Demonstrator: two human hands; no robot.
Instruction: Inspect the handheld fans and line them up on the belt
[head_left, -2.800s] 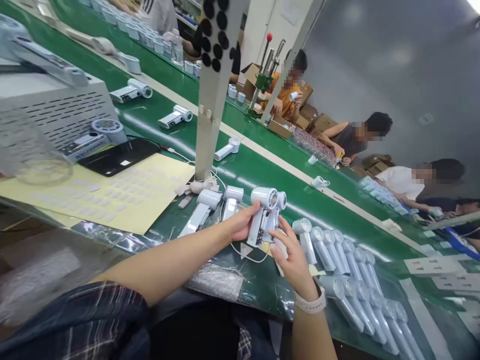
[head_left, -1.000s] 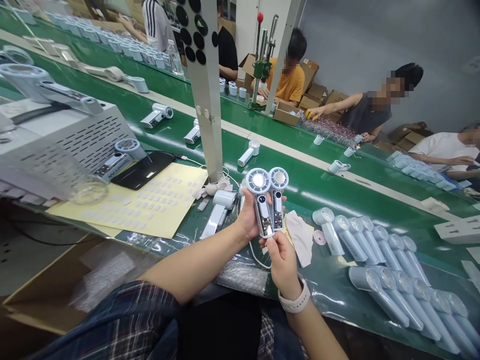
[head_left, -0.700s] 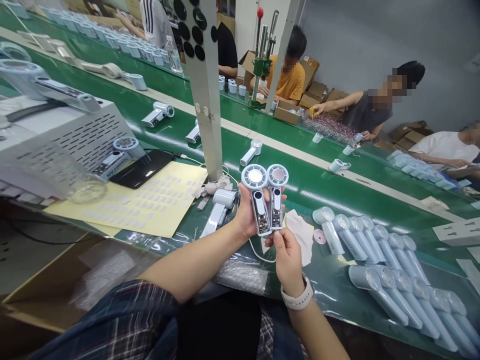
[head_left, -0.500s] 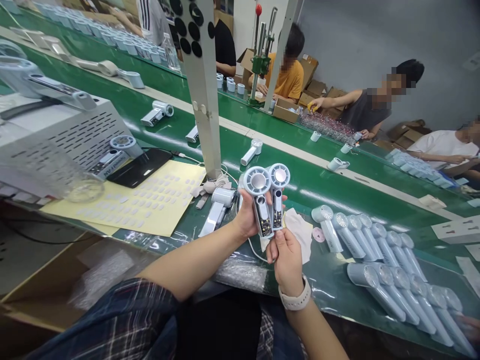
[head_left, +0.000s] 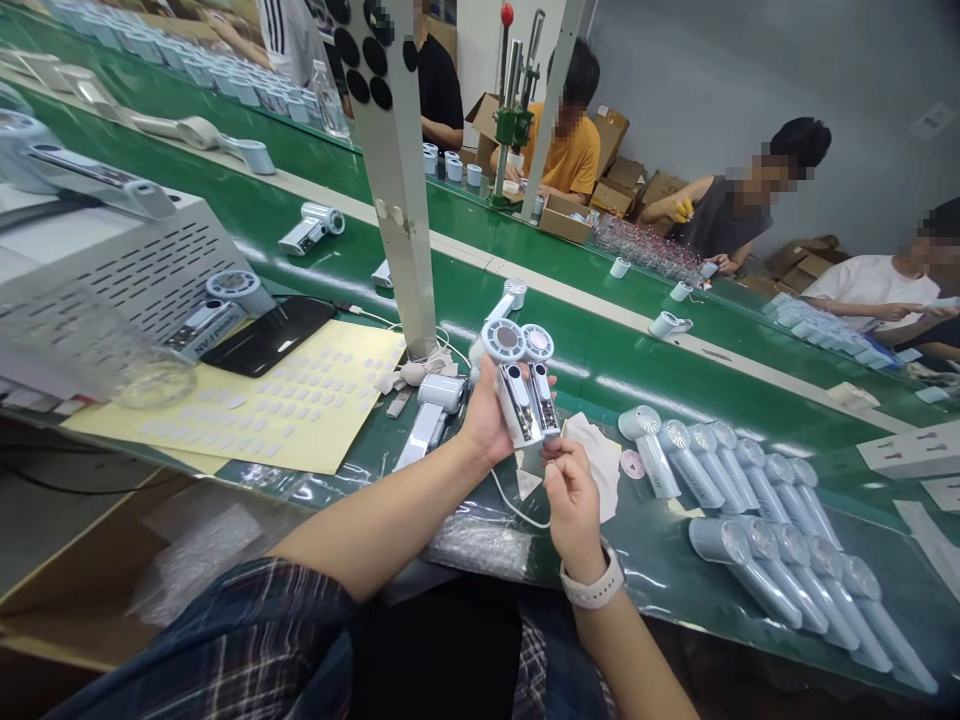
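Two light-blue handheld fans, the left fan [head_left: 517, 400] and the right fan [head_left: 543, 390], stand side by side in my left hand [head_left: 486, 415]. Its fingers wrap behind them, with the thumb along the left one. Both handles lack a front cover, so circuit parts show inside. My right hand [head_left: 574, 505], with a white watch at the wrist, is closed with curled fingers just below the right fan's handle end. Whether its fingertips touch the handle or pinch something small is hidden. Behind the held pair lies another fan [head_left: 514, 293].
Finished-looking fans [head_left: 701, 470] lie in two rows at right. A fan [head_left: 431, 415] rests left of my hands, beside a yellow sheet of stickers [head_left: 315, 400]. A metal post [head_left: 409, 230] rises ahead. Cloth [head_left: 596, 460] and a white cable [head_left: 517, 512] lie close by. Co-workers sit across the green belt.
The two fans have tilted in my left hand, their heads leaning back. My right hand has dropped slightly from the handle ends. One fan and another person's hand have gone from the front row's right end.
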